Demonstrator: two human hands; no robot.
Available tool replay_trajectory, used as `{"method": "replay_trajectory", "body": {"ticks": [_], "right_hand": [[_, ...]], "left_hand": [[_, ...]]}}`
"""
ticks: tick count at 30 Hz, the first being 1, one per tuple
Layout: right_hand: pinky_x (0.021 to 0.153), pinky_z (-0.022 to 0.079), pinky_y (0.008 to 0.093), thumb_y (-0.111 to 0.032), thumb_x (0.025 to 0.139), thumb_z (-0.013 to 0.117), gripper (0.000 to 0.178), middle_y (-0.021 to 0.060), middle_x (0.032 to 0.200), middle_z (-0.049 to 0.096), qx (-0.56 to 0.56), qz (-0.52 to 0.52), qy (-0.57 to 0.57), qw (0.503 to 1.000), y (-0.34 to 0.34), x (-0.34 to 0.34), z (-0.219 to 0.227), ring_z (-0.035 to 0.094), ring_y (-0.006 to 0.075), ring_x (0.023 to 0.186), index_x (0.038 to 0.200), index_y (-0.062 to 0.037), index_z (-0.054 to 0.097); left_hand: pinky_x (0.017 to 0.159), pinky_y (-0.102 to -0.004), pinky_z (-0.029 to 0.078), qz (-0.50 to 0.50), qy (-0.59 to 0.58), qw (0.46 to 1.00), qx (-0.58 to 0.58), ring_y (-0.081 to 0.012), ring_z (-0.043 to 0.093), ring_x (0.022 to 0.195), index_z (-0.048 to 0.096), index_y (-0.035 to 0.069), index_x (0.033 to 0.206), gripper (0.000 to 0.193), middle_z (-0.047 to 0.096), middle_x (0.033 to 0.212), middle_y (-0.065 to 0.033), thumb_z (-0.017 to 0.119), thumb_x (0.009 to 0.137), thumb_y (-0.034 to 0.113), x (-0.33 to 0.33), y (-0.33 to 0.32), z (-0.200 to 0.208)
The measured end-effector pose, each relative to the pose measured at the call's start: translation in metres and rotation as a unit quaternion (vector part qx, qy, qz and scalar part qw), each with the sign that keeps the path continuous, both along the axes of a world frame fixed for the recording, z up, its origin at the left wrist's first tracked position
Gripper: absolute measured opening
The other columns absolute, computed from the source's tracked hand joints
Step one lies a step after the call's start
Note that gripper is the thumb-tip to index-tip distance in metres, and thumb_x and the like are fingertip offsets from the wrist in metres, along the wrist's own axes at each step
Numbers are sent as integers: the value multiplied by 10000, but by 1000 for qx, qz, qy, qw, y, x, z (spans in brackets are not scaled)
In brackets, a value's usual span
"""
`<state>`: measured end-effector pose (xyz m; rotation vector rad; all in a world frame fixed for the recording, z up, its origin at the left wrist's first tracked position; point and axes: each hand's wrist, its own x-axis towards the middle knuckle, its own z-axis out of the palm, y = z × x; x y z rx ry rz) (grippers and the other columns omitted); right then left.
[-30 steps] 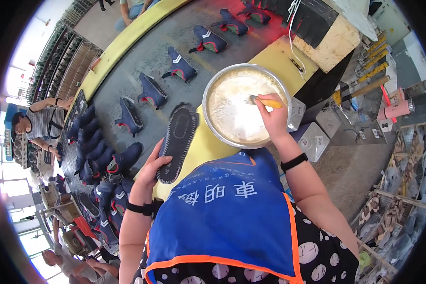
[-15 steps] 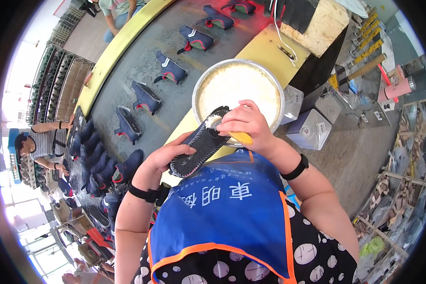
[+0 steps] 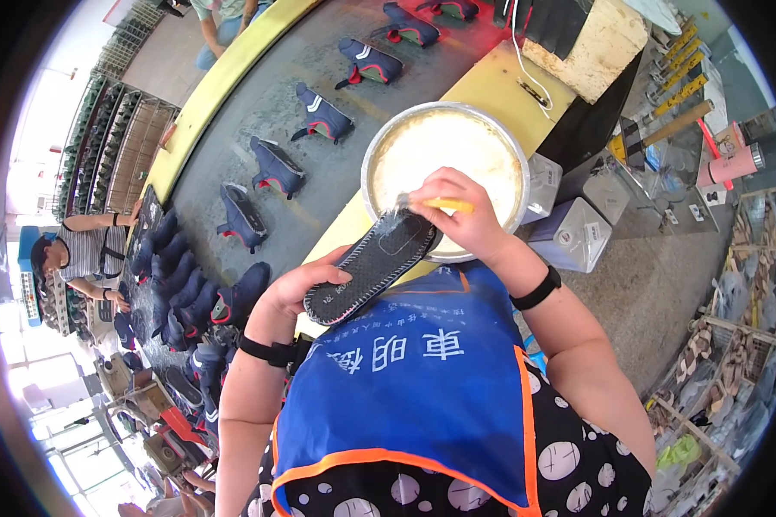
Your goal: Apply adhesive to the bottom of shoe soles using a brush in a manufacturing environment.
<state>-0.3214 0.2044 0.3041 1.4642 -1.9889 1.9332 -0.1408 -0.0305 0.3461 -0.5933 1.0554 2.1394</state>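
My left hand (image 3: 302, 286) grips a shoe (image 3: 358, 274) by its side, with the black stitched underside turned up. In my right hand (image 3: 464, 215) is a brush (image 3: 453, 205) with a yellow handle, pinched between thumb and fingers. Its bristles touch the far left edge of the shoe's underside, where a whitish wet smear shows. Just beyond, a round metal basin (image 3: 368, 164) holds a creamy white paste; my right hand overlaps its near part.
Dark blue shoes (image 3: 276, 168) stand spaced along a grey belt (image 3: 353, 108) at the left. More shoes (image 3: 181, 284) crowd the surface nearer me. Metal cans (image 3: 569, 234) stand right of the basin. A co-worker (image 3: 82, 250) is at the far left.
My right hand has moved slightly away from me and right, taking the brush from the face of the underside to its far left edge. More of that underside shows now.
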Motion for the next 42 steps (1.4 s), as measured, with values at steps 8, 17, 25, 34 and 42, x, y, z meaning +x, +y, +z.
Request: {"method": "replay_trajectory", "body": {"ticks": [8, 17, 25, 34, 42], "right_hand": [[547, 483, 292, -126, 854, 704, 127, 84, 745, 623, 45, -126, -121, 984, -10, 11, -1, 610, 187, 575, 810, -54, 609], [525, 464, 302, -133, 868, 693, 176, 68, 618, 594, 122, -236, -75, 961, -16, 18, 6, 607, 193, 533, 765, -59, 571], [530, 444, 302, -112, 891, 688, 166, 64, 619, 578, 48, -180, -122, 975, -25, 70, 7, 571, 190, 531, 787, -48, 575], [527, 444, 342, -140, 865, 688, 210, 102, 618, 564, 117, -235, -26, 965, -12, 20, 0, 567, 231, 525, 747, -56, 537], [542, 448, 287, -84, 846, 722, 139, 65, 642, 551, 1, -203, 4, 979, -17, -10, 9, 557, 178, 541, 827, -63, 586]], "left_hand": [[994, -322, 487, 24, 64, 985, -159, -212, 567, 1204, 312, 6, 1507, 782, 532, 1372, -155, 606, 788, 93, 14, 1, -3], [1021, -306, 435, 64, 131, 960, -241, -206, 546, 1219, 336, 40, 1513, 812, 531, 1372, -128, 633, 758, 70, 22, 3, -14], [1021, -323, 421, 172, 120, 956, -204, -199, 535, 1199, 323, 35, 1510, 804, 547, 1321, -136, 676, 789, 72, 15, 17, -19], [1038, -324, 408, 90, 230, 912, -327, -205, 539, 1196, 355, 44, 1495, 842, 534, 1336, -134, 723, 739, 73, 18, 15, -16], [1062, -327, 392, 54, 200, 933, -294, -208, 520, 1233, 354, 44, 1504, 847, 524, 1368, -133, 715, 738, 61, 19, 11, -14]]}}
